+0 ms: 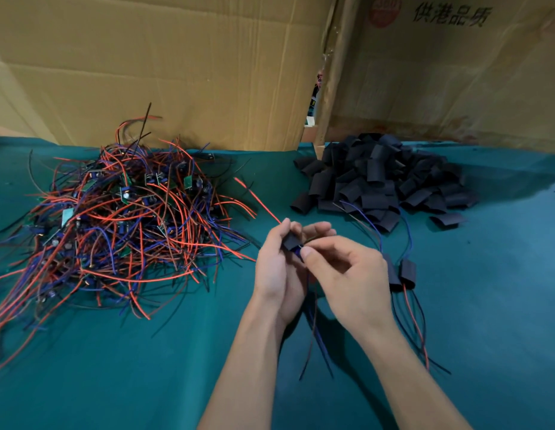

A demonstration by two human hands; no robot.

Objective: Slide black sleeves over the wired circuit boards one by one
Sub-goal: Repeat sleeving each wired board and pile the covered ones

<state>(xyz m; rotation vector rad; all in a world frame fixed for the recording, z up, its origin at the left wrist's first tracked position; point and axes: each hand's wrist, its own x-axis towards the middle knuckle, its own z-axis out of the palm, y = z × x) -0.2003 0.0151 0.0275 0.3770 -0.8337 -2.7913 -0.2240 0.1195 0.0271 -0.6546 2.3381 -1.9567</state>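
While the left hand grips a black sleeve between thumb and fingers, the right hand pinches at the sleeve's lower mouth, where a bit of blue part shows. Looks like the circuit board is partway in; most of it is hidden by fingers. Wires hang below the hands, red lead trails up-left, so the sleeve probably went on over one wire end. Held above the green cloth table, centre, so both hands can work it.

Layout suits the flow: unsleeved board tangle at left, loose sleeve pile at right rear, finished sleeved boards just right of the hands. Cardboard wall behind.
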